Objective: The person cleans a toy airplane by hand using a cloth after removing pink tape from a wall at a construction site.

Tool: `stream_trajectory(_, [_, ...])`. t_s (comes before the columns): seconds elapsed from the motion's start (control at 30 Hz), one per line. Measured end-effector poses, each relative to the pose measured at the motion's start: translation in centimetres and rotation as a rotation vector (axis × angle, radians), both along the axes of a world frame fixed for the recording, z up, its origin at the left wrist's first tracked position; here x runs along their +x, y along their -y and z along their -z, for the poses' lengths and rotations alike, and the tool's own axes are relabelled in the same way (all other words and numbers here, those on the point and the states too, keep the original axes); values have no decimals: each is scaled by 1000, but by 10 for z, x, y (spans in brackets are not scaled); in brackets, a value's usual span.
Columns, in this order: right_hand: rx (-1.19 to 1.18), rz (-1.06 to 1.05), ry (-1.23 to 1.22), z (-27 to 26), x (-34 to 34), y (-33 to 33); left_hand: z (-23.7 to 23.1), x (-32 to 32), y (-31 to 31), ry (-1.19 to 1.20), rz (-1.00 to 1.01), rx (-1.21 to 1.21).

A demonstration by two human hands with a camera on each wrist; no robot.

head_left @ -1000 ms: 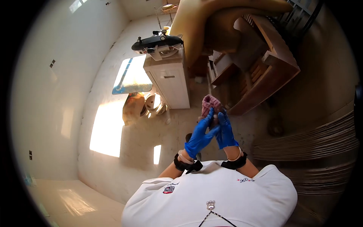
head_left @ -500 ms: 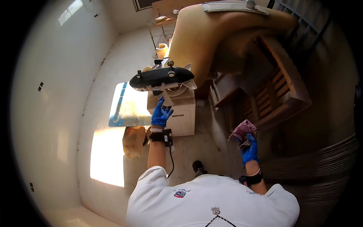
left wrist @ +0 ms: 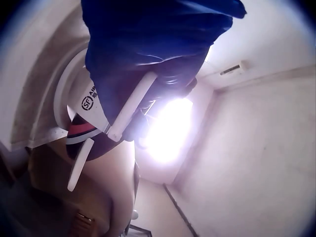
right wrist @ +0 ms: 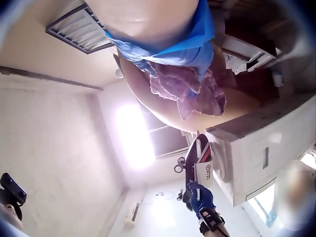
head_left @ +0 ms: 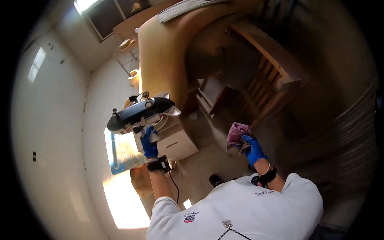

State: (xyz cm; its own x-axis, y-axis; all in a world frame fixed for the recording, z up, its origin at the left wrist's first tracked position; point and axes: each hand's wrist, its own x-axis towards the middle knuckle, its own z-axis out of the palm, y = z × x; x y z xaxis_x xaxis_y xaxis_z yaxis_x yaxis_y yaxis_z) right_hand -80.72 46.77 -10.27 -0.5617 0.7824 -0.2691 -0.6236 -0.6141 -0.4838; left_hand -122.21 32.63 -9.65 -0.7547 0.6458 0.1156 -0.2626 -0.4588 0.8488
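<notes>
A wing of the plane [head_left: 138, 115] is gripped by the fingers of the left hand [head_left: 149, 145]; its dark body is seen just beyond them, wheels up, beside the cabinet [head_left: 178, 145]. The pink cloth [head_left: 237, 134] is pinched, bunched, in the right hand's [head_left: 254, 152] fingers, its folds spread past the fingertips.

glaring window light, dim right side, dark fisheye edges, slight blur
</notes>
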Motion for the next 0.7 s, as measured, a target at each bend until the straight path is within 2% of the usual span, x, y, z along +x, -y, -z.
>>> stream_trajectory(0.03, [2, 77, -18, -4, 2, 2, -9, 15, 4, -80, -19, -63])
stream_trajectory(0.13, [77, 85, 16, -19, 8, 12, -74, 64, 11, -304, -44, -170])
stream_trajectory(0.2, [167, 16, 72, -35, 17, 16, -95, 70, 8, -496, 55, -182])
stream_trajectory(0.23, [170, 53, 29, -20, 15, 11, -108, 79, 3, -591, 83, -203])
stream_trajectory(0.27, [186, 62, 36, -30, 18, 13, -127, 99, 0, -664, 27, -183])
stream_trajectory(0.33, [319, -27, 110, -42, 31, 9, -132, 106, -24, -664, 170, -84])
stream_trajectory(0.37, [451, 5, 132, -41, 33, 6, -151, 129, -33, -675, 211, -24])
stream_trajectory(0.43, [565, 35, 194, -48, 44, 8, -169, 141, -54, -797, 208, -17])
stream_trajectory(0.47, [665, 64, 247, -69, 48, 16, -170, 142, -67, -859, 193, 22])
stream_trajectory(0.5, [747, -16, 178, -99, 72, 33, -178, 147, -75, -955, 203, 45])
stream_trajectory(0.53, [757, -8, 181, -100, 81, 34, -180, 147, -89, -1043, 204, 65])
stream_trajectory(0.6, [717, 33, 165, -96, 118, 44, -212, 190, -104, -1389, 84, 102])
stream_trajectory(0.63, [716, 42, 171, -95, 138, 54, -224, 206, -114, -1460, 73, 131])
stream_trajectory(0.7, [712, 261, 253, -95, 172, 79, -252, 237, -113, -1608, 67, 167])
